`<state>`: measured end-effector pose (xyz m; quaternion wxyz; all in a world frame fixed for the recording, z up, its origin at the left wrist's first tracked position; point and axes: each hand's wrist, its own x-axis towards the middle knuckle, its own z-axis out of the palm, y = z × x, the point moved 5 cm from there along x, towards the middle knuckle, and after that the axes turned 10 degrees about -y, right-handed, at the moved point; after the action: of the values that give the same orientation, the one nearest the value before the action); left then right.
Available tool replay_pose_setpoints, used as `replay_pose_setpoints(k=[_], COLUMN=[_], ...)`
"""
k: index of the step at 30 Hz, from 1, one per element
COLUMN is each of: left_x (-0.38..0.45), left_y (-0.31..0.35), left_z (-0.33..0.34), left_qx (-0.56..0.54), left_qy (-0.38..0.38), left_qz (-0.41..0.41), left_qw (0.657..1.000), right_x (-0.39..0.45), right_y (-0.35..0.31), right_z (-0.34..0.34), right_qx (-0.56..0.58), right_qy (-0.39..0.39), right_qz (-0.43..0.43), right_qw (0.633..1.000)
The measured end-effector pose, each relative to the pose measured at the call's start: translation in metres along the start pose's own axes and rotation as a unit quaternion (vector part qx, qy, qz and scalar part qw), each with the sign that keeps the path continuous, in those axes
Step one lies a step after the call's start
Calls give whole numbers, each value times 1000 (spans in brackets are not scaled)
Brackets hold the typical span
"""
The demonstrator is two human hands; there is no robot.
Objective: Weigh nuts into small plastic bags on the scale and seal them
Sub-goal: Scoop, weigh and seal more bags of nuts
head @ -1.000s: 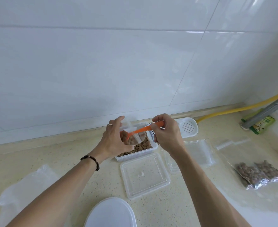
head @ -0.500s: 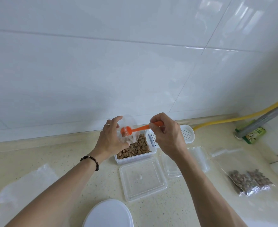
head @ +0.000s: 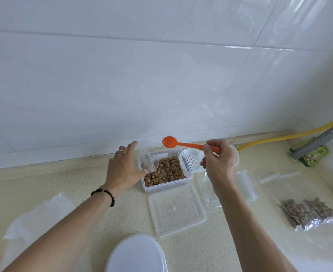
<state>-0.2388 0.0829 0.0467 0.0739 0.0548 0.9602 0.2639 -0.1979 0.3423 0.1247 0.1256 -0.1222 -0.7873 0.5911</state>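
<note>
Scooping nuts into a clear bag

Left hand (head: 122,169) pinches a thin crinkled bag (head: 149,163) over the clear rectangular tub (head: 167,171) of brown nuts (head: 166,171); right hand (head: 218,163) fingers grip a glossy orange spoon (head: 183,144) above, on the speckled desk (head: 83,185).

Speckled cream stone countertop (head: 106,228), against white tiled wall.
On it: clear rectangular plastic tub of brown nuts (head: 166,170), its clear flat lid (head: 176,210), two sealed nut bags (head: 309,213), round white scale (head: 135,254).

Orange spoon (head: 183,143), brown nuts (head: 164,171) in a clear tub (head: 189,174), speckled cream counter (head: 110,228), yellow hose (head: 291,136).
</note>
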Motion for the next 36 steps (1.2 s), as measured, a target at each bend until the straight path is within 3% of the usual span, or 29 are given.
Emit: replay_pose_setpoints(k=[3,8,16,26,36], left_x=[-4,-10,-14,-5,8], left_y=[-13,-23,-30,-18,8], left_z=[1,-4,-3,1,2], left_qx=[14,67,83,113,135], left_qy=[-3,-2,-11,-34,-55], left_qz=[2,13,14,30,32], left_qw=[1000,998,996,993,989], right_x=[-2,-17,-24,-20,1], right_y=[45,85,92,103,62], right_z=[5,31,61,39,-1], right_qx=[-62,-160,-69,64,100], right_qy=[-10,-70,-143,-27,2], right_qz=[61,68,151,238,182], right_qw=[996,982,976,969,978])
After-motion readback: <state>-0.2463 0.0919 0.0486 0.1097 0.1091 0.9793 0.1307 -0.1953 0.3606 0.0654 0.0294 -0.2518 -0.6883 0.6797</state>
